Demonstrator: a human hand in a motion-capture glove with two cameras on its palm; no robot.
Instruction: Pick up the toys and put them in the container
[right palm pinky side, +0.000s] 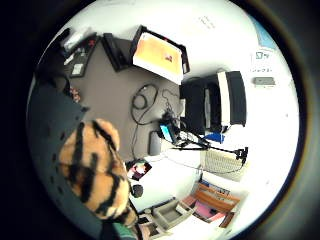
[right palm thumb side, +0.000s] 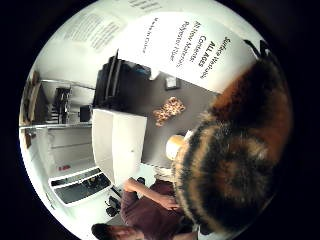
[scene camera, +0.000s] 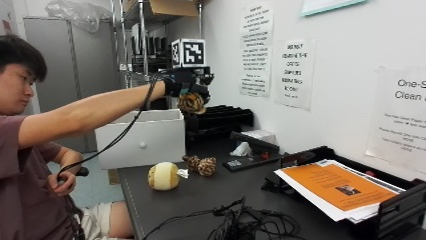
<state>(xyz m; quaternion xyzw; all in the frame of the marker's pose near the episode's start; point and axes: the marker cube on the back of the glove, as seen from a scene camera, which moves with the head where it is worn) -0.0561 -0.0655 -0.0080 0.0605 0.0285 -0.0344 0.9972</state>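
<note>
In the outside view my gloved right hand (scene camera: 186, 85) is raised high above the table, gripping an orange and black striped tiger plush (scene camera: 193, 103) that hangs below the palm. The same plush (right palm thumb side: 235, 160) fills much of the thumb side palm view and shows in the little finger side view as the striped plush (right palm pinky side: 95, 170). The white container (scene camera: 143, 137) stands at the table's far left end, roughly below the hand. On the dark table (scene camera: 200, 195) lie a cream ball toy (scene camera: 164, 176) and a spotted brown plush (scene camera: 200, 165).
A tangle of black cables (scene camera: 246, 225) lies at the table's near edge. A black paper tray with an orange sheet (scene camera: 339, 187) stands at the right. Black trays (scene camera: 219, 120) and small items sit by the wall. The person's bare left hand (scene camera: 63, 182) holds a cable.
</note>
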